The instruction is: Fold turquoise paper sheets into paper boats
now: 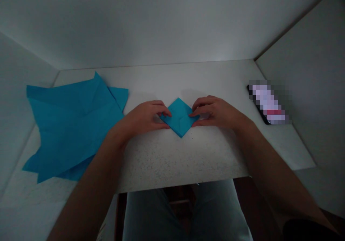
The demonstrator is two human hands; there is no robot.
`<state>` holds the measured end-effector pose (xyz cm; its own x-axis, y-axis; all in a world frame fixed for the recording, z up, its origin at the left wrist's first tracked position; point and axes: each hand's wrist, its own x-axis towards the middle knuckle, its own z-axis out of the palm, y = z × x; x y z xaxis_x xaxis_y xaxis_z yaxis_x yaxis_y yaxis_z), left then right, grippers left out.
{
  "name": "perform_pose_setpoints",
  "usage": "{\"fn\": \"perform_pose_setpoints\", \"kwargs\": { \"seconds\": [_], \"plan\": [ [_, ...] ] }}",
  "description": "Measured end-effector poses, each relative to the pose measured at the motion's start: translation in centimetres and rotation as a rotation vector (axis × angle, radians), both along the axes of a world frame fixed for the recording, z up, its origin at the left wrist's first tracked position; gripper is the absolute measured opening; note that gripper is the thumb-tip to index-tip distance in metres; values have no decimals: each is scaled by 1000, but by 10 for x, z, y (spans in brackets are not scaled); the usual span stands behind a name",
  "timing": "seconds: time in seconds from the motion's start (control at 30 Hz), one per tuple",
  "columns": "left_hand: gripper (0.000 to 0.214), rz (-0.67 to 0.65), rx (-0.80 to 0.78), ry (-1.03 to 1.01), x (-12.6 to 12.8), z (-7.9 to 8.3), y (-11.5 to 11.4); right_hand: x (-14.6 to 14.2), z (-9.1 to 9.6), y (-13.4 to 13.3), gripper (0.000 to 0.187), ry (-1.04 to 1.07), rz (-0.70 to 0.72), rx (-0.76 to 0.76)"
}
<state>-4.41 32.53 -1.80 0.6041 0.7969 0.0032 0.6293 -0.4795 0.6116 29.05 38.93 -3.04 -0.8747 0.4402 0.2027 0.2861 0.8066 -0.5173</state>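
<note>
A small folded blue paper in a diamond shape lies at the middle of the white table, one corner pointing toward me. My left hand pinches its left corner, fingertips on top and thumb at the lower edge. On the other side, my right hand grips the right corner in the same way. A faint crease shows near the paper's centre. The fingers cover both side corners.
Large crumpled sheets of blue paper spread over the table's left side, close to my left forearm. A phone with a blurred screen rests at the right. White walls border the table at the back and sides.
</note>
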Motion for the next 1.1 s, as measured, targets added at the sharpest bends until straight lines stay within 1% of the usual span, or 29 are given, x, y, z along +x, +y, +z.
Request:
{"fn": "perform_pose_setpoints", "kwargs": {
  "seconds": [0.2,0.3,0.43,0.57,0.63,0.7,0.77,0.83,0.93,1.03,1.1],
  "plan": [
    [24,14,4,-17,2,3,-2,0,4,-3,24,-13,-9,33],
    [21,78,7,17,4,5,-2,-1,6,-4,24,-31,-33,5],
    [22,176,14,61,4,5,0,-3,8,-6,20,-62,-149,-51],
    [21,220,10,76,4,2,1,-3,5,-7,19,-78,-223,-104],
    [19,244,-13,67,5,1,0,-3,3,-7,22,-88,-252,-121],
    [18,275,-24,64,7,0,-2,-4,1,-7,29,-98,-273,-136],
    [20,299,-5,73,8,-2,-3,-4,0,-6,38,-102,-261,-129],
    [24,291,31,67,9,-4,-4,-4,-1,-6,42,-102,-216,-89],
    [35,208,85,67,10,-6,-5,-2,-2,-6,41,-130,-151,-11],
    [40,122,130,170,12,-5,-6,-2,-3,-6,39,-164,-126,50],
    [40,99,163,237,15,-4,-8,-3,-3,-6,39,-176,-124,76]
  ]
}}
